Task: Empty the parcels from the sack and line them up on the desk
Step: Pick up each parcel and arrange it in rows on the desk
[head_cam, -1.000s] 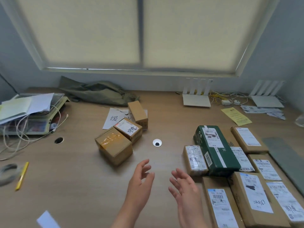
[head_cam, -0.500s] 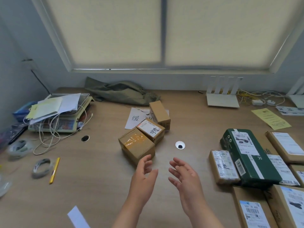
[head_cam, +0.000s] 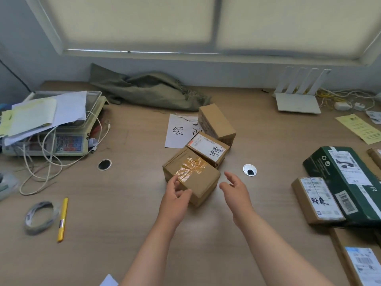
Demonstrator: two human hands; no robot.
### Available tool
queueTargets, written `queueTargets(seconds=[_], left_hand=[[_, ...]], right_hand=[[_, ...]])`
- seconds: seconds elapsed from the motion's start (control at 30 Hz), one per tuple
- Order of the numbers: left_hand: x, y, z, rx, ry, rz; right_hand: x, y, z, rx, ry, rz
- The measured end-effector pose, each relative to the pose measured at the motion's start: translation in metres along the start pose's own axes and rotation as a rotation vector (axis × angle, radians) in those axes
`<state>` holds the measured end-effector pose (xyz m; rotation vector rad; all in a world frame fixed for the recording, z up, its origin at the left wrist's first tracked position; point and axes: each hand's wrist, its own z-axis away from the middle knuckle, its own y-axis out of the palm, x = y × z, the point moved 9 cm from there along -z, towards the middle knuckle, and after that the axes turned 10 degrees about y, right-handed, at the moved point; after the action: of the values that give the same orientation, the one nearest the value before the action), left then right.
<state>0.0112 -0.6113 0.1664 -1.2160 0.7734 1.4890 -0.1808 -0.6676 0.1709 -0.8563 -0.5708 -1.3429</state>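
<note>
I am reaching both bare hands over the wooden desk (head_cam: 115,240) toward a cluster of three cardboard parcels near its middle. My left hand (head_cam: 175,198) is touching the near left corner of the taped box (head_cam: 192,176), its fingers loosely curled against the cardboard with the thumb lying along the top edge; whether they are truly gripping, I cannot tell. My right hand (head_cam: 235,189) is hovering just beside the box's right corner, fingers spread apart and holding nothing.

The taped box, crossed with glossy yellowish tape, is sitting flat on the desk. Touching its far side is the labelled box (head_cam: 208,150), bearing a white shipping label with handwriting. Behind that, a plain box (head_cam: 216,121) is resting partly on a white paper sheet (head_cam: 178,132) printed with large characters.

The green sack (head_cam: 148,89) is lying crumpled and slack against the wall at the back of the desk, well behind the three boxes.

At the right edge, a dark green carton (head_cam: 346,182) is lying beside a small labelled parcel (head_cam: 316,200), with more parcels running off the frame. A weighing scale (head_cam: 61,141) piled with papers is standing at the left, and a roll of tape (head_cam: 40,216) and a yellow pen (head_cam: 62,218) are lying near the front left.
</note>
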Motion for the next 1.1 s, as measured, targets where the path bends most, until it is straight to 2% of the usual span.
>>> queueTargets(seconds=[0.3, 0.53, 0.83, 0.97, 1.1], left_hand=[[0.036, 0.015, -0.017, 0.087, -0.130, 0.080], [0.052, 0.007, -0.003, 0.086, -0.203, 0.090], [0.059, -0.019, 0.059, -0.006, -0.148, 0.060], [0.035, -0.017, 0.095, -0.019, -0.093, 0.025], [-0.002, -0.012, 0.121, -0.008, 0.032, -0.039]], right_hand=[[-0.001, 0.029, -0.044, 0.081, 0.025, 0.196], [-0.008, 0.029, -0.024, 0.104, 0.035, 0.184], [-0.063, 0.025, 0.039, 0.022, -0.005, 0.045], [-0.064, -0.003, 0.078, -0.035, -0.061, -0.012], [-0.047, -0.036, 0.111, 0.029, -0.091, -0.085]])
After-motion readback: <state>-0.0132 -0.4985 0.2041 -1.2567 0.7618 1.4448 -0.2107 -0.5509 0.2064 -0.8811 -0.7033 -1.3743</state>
